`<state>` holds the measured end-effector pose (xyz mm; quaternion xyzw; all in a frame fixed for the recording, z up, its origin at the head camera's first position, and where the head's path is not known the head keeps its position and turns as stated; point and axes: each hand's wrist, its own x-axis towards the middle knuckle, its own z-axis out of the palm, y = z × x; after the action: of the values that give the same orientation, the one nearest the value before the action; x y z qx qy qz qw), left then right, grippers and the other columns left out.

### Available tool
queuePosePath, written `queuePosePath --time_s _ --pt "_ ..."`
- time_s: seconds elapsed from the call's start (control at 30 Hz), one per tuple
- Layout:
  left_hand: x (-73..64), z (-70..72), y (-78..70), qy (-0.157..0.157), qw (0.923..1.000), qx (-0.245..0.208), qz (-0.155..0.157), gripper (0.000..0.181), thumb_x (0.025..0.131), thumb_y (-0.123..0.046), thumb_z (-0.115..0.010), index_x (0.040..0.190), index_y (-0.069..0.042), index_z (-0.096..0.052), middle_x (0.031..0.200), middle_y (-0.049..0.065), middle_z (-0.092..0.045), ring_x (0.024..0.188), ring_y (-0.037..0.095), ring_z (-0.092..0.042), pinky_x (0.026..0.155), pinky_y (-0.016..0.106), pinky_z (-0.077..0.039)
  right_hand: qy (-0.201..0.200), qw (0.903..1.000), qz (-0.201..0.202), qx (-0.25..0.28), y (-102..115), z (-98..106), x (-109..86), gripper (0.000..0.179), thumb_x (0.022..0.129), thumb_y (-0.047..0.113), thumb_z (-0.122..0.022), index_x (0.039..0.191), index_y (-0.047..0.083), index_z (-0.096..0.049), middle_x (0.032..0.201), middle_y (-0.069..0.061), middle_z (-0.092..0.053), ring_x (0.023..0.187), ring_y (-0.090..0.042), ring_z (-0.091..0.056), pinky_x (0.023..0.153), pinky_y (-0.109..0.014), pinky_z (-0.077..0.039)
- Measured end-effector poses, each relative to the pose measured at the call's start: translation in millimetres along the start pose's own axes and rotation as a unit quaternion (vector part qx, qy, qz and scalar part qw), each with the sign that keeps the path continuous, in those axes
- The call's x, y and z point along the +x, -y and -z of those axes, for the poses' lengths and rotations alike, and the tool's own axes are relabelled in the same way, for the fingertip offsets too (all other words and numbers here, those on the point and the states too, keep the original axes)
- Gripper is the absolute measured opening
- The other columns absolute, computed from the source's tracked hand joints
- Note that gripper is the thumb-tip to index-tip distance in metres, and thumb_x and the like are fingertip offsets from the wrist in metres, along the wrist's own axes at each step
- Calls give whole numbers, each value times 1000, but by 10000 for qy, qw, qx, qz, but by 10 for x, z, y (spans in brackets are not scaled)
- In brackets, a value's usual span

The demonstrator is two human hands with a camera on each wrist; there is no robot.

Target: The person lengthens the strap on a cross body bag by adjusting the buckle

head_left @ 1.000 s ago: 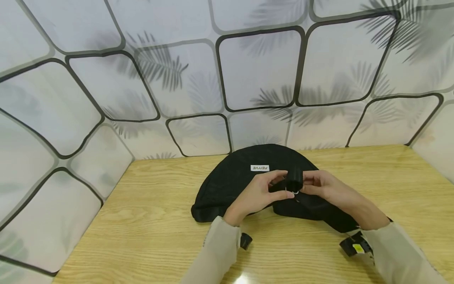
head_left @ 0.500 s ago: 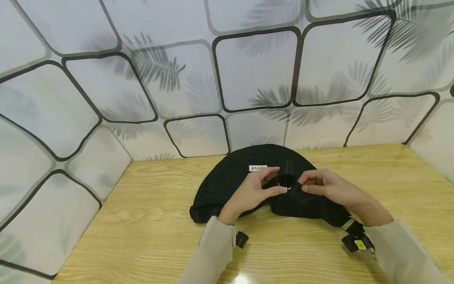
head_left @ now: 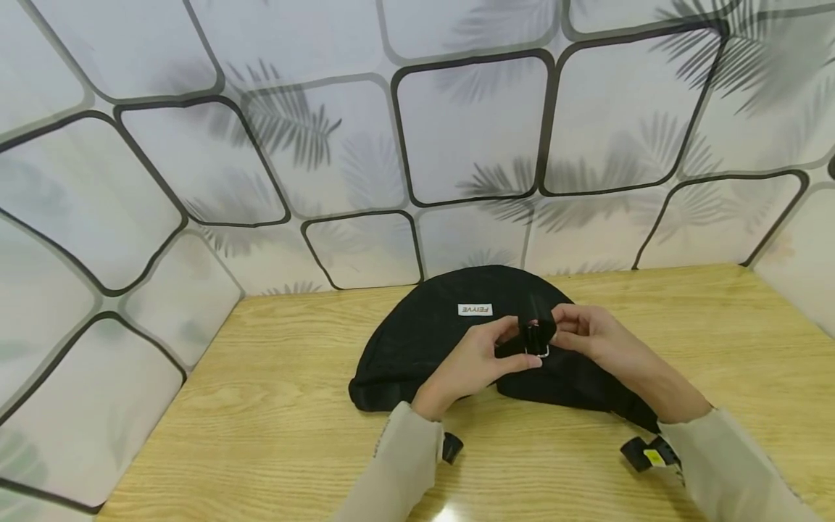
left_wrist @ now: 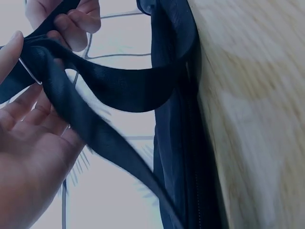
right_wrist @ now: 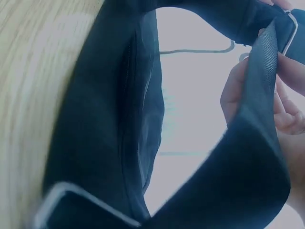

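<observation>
A black crossbody bag [head_left: 417, 341] with a white label [head_left: 475, 309] lies on the table; its strap [left_wrist: 128, 88] rises into my hands. My left hand [head_left: 472, 362] holds the strap at a thin metal slide buckle [head_left: 538, 353], thumb on one side and fingers on the other. Right beside it, my right hand [head_left: 596, 339] pinches the strap between thumb and fingers. The strap stands up in a loop between the hands. In the right wrist view, a flat length of strap [right_wrist: 224, 176] runs down from the right hand [right_wrist: 290, 114].
The bag rests on a light wood table [head_left: 274, 391], close to a patterned fabric wall [head_left: 365, 246] behind. A blurred metal ring [right_wrist: 90, 198] shows low in the right wrist view. Black wrist devices [head_left: 646, 455] hang below both sleeves.
Half a second ago the hands were farther apart, with the right hand off the strap loop. Now they have come together again, and the loop at the buckle has turned.
</observation>
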<state>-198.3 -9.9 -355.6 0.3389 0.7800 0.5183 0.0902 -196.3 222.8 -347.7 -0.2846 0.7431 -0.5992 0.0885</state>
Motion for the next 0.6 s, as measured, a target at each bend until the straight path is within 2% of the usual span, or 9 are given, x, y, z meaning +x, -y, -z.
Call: queuePosePath --time_s 0.1,0.23,0.3,0.43,0.6 --pt "3 -14 5 -124 9999 100 26 43 99 -23 -71 138 -8 -60 133 -1 -64 124 6 -57 104 28 -45 -192 9993 -314 -26 14 2 2 14 104 -3 -51 112 -14 -55 99 1 -73 88 -9 -67 75 -23 -51" --pt "-8 -41 13 -332 9991 195 162 40 100 -27 -69 133 -6 -62 126 1 -68 108 3 -62 93 24 -50 -277 9971 -688 -185 47 -3 -20 33 105 4 -53 130 -16 -46 107 -6 -68 93 -9 -64 79 -22 -51" --pt "-9 -48 22 -360 9989 220 208 39 100 -27 -69 131 -5 -63 122 1 -69 101 3 -63 87 21 -50 -152 9974 -659 -263 61 -11 -27 42 104 6 -56 137 -16 -42 111 -12 -65 98 -11 -64 84 -23 -51" --pt "3 -47 21 -236 9992 280 169 40 100 -26 -69 133 -5 -62 122 2 -69 99 3 -63 85 20 -50 -24 9975 -381 -587 94 -38 -18 51 99 5 -66 138 -17 -42 109 -15 -61 93 -14 -61 79 -23 -51" --pt "7 -20 -12 -61 9992 379 103 42 96 -19 -73 134 -5 -62 125 1 -68 114 4 -59 98 23 -45 -56 9959 -143 -893 122 -68 13 53 92 6 -75 134 -14 -50 115 -15 -63 98 -13 -62 79 -26 -52"
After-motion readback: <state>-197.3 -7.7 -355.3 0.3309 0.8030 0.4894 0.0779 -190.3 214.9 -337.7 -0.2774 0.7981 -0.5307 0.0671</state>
